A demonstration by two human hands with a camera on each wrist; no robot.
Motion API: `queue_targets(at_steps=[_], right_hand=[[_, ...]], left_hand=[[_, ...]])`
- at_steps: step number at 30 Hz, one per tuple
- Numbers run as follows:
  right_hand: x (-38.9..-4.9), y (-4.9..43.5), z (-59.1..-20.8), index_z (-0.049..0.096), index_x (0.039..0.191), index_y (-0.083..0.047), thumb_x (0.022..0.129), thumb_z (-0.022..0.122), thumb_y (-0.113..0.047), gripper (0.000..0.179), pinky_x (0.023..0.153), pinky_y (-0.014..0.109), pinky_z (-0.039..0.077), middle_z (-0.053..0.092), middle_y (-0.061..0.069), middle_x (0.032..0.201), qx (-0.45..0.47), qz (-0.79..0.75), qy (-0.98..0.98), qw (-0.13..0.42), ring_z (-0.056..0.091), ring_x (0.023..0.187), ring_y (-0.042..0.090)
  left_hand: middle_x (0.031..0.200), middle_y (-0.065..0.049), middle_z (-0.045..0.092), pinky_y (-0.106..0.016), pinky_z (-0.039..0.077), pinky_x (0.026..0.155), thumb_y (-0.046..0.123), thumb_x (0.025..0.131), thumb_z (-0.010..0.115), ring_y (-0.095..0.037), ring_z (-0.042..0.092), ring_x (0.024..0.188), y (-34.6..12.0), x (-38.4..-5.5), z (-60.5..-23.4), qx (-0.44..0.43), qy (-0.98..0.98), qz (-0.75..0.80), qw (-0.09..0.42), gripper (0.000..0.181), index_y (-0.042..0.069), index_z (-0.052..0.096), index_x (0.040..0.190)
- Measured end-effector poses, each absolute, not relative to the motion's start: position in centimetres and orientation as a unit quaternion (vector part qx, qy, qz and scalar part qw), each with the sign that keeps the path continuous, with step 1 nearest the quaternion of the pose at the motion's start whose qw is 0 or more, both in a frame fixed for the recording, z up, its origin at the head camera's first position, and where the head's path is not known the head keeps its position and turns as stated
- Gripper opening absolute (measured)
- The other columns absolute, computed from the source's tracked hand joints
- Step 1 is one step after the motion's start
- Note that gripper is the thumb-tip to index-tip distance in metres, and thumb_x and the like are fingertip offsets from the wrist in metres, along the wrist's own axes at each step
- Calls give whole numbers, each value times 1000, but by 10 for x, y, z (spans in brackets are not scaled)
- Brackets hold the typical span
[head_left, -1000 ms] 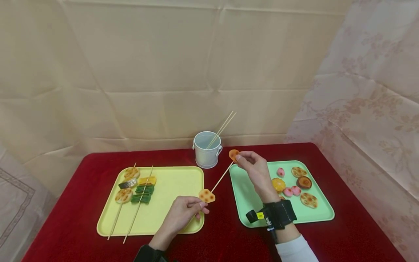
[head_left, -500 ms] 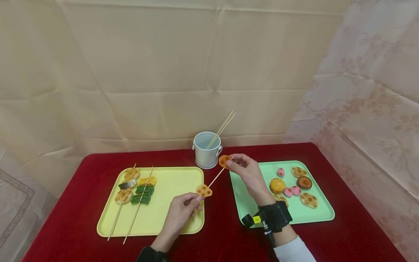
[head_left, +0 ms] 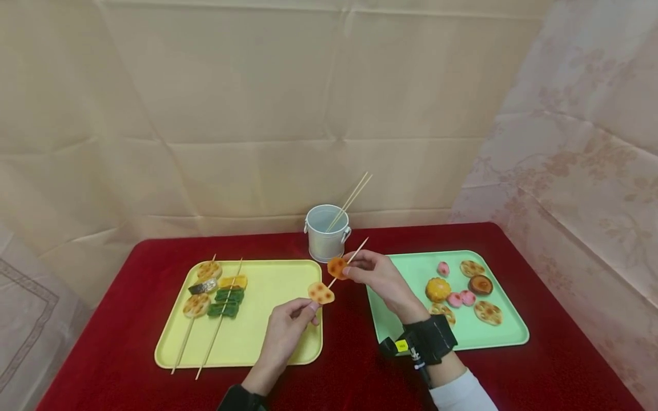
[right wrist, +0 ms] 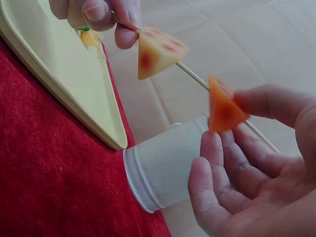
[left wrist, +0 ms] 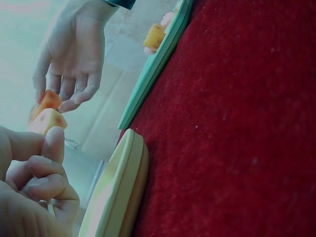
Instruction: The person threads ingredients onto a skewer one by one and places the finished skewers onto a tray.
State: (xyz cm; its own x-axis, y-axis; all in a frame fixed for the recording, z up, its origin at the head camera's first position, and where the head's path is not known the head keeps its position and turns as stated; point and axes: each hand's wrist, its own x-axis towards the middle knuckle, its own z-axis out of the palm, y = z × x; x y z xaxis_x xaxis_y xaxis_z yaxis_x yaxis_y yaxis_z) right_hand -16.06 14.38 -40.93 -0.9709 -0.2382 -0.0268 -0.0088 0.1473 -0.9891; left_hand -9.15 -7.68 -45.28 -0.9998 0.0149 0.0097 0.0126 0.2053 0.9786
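Note:
My left hand (head_left: 284, 328) pinches a thin bamboo skewer (head_left: 360, 248) just below a pale yellow toy food wedge (head_left: 321, 293) with brown spots. The skewer runs through that wedge and slants up to the right. Farther up it is a darker orange wedge (right wrist: 224, 109), which my right hand (head_left: 382, 281) grips between thumb and fingers. The skewer's bare end sticks out past the orange piece. A short length of stick shows between the two wedges in the right wrist view. Both hands are raised between the yellow tray (head_left: 277, 342) and the green tray (head_left: 493, 341).
Two filled skewers with green pieces (head_left: 223, 309) and round slices (head_left: 196, 306) lie on the yellow tray. A white bucket (head_left: 326, 245) behind the hands holds two bare skewers (head_left: 354, 200). The green tray carries a corn-like piece (head_left: 438, 290), pink balls, a mushroom (head_left: 480, 285) and slices.
My right hand has moved left and down, sliding the orange wedge along the skewer toward the pale one. The skewer's tip now pokes out beyond it. My left hand has risen slightly.

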Motion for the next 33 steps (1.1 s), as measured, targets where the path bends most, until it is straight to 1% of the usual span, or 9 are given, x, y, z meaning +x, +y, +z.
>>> queue_targets(at_steps=[7,14,21,25,28,31,33], right_hand=[[-160,144,-410,66,123,3,92,76,-13,36,91,33,52,73,10,110,-103,-634,757,122,68,102,19],[-161,144,-413,66,125,3,92,76,-14,38,91,32,53,72,12,111,-118,-622,761,138,68,102,21],[-159,141,-416,66,124,2,91,76,-15,38,89,31,53,72,12,110,-137,-609,767,148,69,98,20],[-160,141,-416,66,124,0,91,76,-16,38,90,32,53,72,11,111,-139,-606,768,154,69,99,21],[-160,144,-415,66,126,-2,92,76,-19,39,93,34,52,72,10,113,-134,-603,769,163,68,104,22],[-161,148,-411,66,127,-2,95,75,-22,39,97,42,52,72,10,115,-132,-604,769,166,67,107,26],[-162,150,-409,65,128,0,97,73,-23,40,99,47,52,72,14,116,-127,-605,769,162,67,109,31]], left_hand=[[75,-7,72,-20,37,60,14,98,69,-7,47,60,-73,-92,-449,15,769,639,11,18,-1,78,101],[77,-8,71,-21,38,59,14,99,69,-8,50,61,-73,-94,-450,27,771,636,15,17,-2,76,98],[67,-6,57,-20,32,51,13,98,69,-7,45,55,-76,-92,-451,26,775,631,22,15,-1,74,94],[69,-7,57,-21,35,53,11,98,68,-8,48,58,-76,-91,-451,33,772,634,22,15,-2,73,93],[68,-5,56,-20,35,54,9,98,68,-9,48,60,-77,-91,-452,41,771,635,19,14,-3,72,92],[68,-6,57,-20,34,53,8,97,68,-8,48,59,-77,-91,-451,43,773,633,12,12,-2,72,92],[70,-8,59,-20,35,53,7,97,68,-8,49,59,-77,-90,-451,42,773,632,4,11,-1,73,92]])
